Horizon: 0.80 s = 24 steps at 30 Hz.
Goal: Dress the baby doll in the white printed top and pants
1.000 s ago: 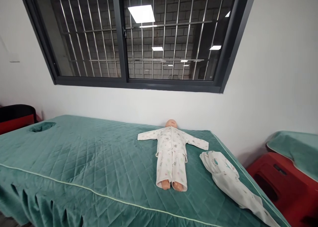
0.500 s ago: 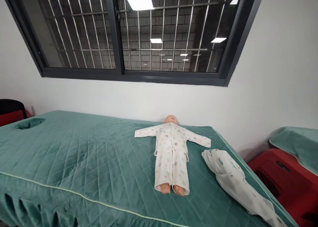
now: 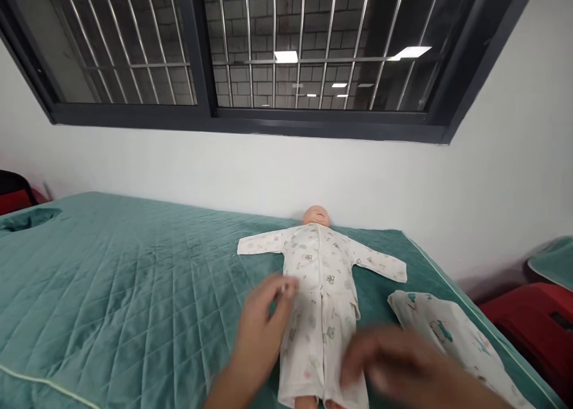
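Observation:
A baby doll [image 3: 316,215] lies on its back, head toward the wall, in a white patterned long-sleeved top [image 3: 308,260] and matching trousers [image 3: 329,343]. Its sleeves spread out to both sides and its feet show at the lower frame edge. My left hand [image 3: 262,325] hovers by the doll's waist on the left, thumb and forefinger loosely curved with a gap between them. Over the trousers' right leg is my right hand [image 3: 394,358], blurred, fingers bent and apart from the thumb. Neither hand shows anything held.
The doll lies on a green quilted bedcover [image 3: 147,277]. A white printed cloth [image 3: 452,331] is bunched to its right. Behind stands a white wall [image 3: 201,167] under a barred window [image 3: 286,122]. Red furniture [image 3: 532,319] is beyond the bed's right edge.
Both my hands have come into view from below and reached over the doll's trousers. The view has moved closer, so the doll and the cloth look larger. The doll's pose looks unchanged.

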### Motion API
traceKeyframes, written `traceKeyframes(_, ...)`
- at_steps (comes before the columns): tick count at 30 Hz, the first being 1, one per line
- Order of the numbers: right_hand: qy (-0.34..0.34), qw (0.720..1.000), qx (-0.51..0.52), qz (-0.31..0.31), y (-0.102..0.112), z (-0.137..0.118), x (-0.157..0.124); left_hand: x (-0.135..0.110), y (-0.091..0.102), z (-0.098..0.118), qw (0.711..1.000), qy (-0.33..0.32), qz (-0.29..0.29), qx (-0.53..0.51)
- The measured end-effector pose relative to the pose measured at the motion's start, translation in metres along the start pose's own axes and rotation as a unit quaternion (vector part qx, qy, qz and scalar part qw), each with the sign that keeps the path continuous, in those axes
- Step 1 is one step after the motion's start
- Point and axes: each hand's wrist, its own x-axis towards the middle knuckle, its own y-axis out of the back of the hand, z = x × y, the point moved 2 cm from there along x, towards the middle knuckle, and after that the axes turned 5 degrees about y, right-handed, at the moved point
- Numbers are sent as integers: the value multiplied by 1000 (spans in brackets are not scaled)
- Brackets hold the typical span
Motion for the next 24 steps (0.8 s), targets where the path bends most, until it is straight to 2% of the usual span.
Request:
traceKeyframes(1,11,998,-10,64,13,9,28,33,-10,1,997,-35,65,-5)
traceKeyframes(2,25,987,-26,155,26,21,56,65,-22,3,994,-62,92,-10)
traceKeyframes(3,45,963,-58,260,39,34,82,96,-34,3,992,-79,99,-8)
traceKeyframes(5,50,918,-96,382,59,67,128,149,-54,1,993,-85,80,13)
traceKeyframes(7,27,893,-119,433,73,101,156,187,-69,-6,995,-68,50,54)
traceKeyframes(9,9,897,-113,427,81,127,168,208,-79,-17,993,-71,23,88)
traceKeyframes(12,21,915,-106,389,85,144,167,217,-85,-33,990,-90,9,106)
traceKeyframes(15,24,919,-114,377,84,144,164,215,-86,-41,989,-95,13,112)
traceKeyframes(24,38,921,-128,367,82,139,166,214,-86,-41,992,-76,10,97)
